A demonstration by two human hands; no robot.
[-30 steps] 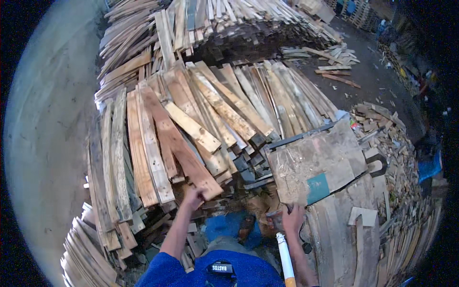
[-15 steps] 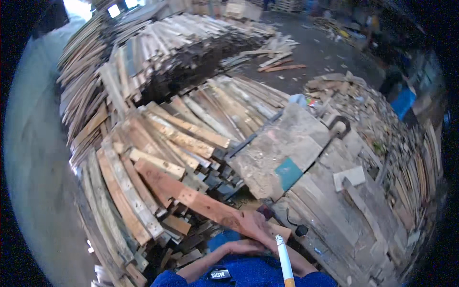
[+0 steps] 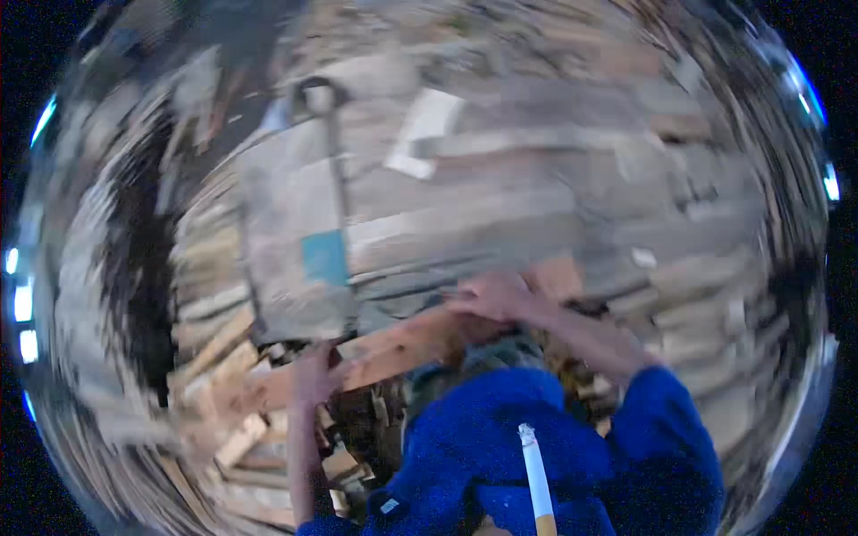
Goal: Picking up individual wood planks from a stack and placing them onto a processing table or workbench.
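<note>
1. Swung since the earlier frame: reddish-brown wooden plank (image 3: 402,348), now crosswise between blue shirt (image 3: 500,415) and worn flat panel (image 3: 290,183).
2. Left hand (image 3: 311,375) clasps plank left of middle; right hand (image 3: 492,297) clasps nearer right end; finger detail blurred.
3. Probably stiff, moderately heavy, splintery; best held by edges, hands well apart.
4. Teal patch (image 3: 324,257) on panel; no container distinguishable.

Both hands (image 3: 494,297) curled, well apart
</note>
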